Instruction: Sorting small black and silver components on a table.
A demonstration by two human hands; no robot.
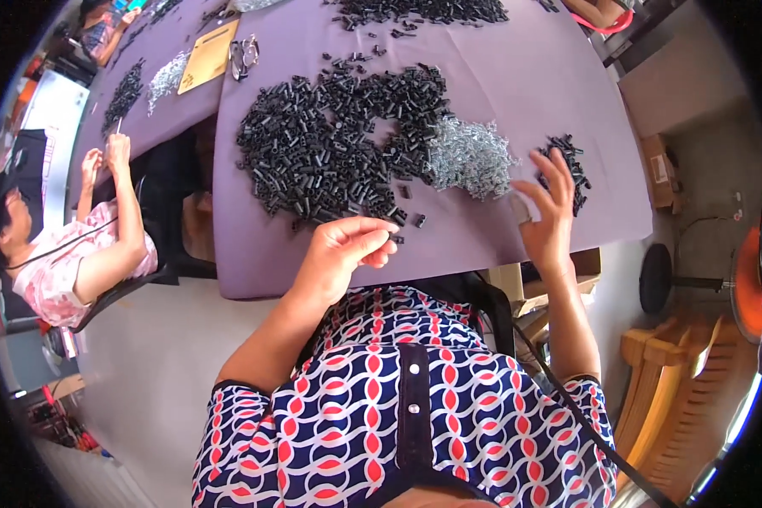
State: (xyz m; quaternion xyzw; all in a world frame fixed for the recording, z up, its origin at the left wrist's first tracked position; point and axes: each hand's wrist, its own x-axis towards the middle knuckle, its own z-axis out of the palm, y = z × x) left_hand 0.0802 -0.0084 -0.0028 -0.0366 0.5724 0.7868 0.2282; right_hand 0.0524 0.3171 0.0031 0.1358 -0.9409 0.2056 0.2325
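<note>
You've got a small black plastic piece (395,239) pinched in your left hand (340,252) near the table's (499,68) near edge. Your right hand (547,212) is open, fingers spread, between the silver screws (470,157) and a little black pile (567,165). The big black heap (330,144) sits just beyond.

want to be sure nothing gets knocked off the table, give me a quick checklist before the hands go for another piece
1. Left hand pinching a small black part at the fingertips: ok, though how firm the grip is cannot be told.
2. Right hand free: ok, its fingers are spread and seem to hold nothing.
3. Big heap of black parts in front of the left hand: ok.
4. Pile of silver screws beside the right hand: ok.
5. Small black pile behind the right fingers: ok, but close to them.
6. Loose pieces near the purple table front edge: not ok, a few lie scattered there.
</note>
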